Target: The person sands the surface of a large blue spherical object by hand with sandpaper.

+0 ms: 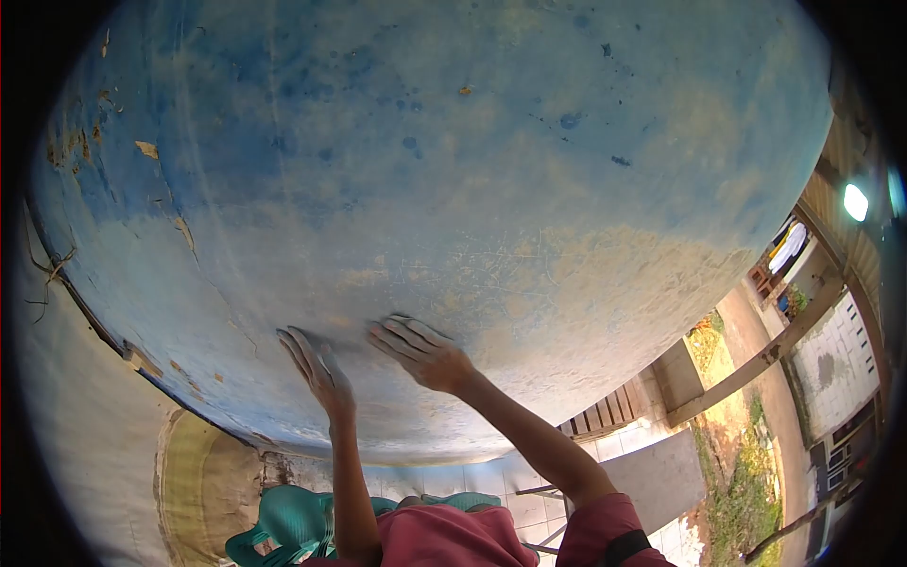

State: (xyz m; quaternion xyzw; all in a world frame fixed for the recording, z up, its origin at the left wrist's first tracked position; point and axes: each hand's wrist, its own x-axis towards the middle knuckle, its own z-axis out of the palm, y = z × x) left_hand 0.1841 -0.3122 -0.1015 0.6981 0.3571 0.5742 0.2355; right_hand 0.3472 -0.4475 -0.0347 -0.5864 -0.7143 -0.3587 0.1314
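Note:
A large blue painted surface [567, 170], worn pale and scratched toward its lower part, fills most of the head view. Against its lower middle lies my left hand [319, 376], palm toward the surface, fingers stretched out and pointing up and left. To the right of it my right hand [416, 352] is also flat near the surface, its fingers extended to the left and slightly blurred. Nothing shows in either hand. Whether the palms press on the surface is hidden by the backs of the hands.
Green plastic chairs [291, 518] stand below, by the red shirt. At the right are a grey panel [654, 480], a grassy strip [742, 472], a white block wall [831, 369] and a bright lamp [855, 202]. Paint flakes [146, 149] peel at the upper left.

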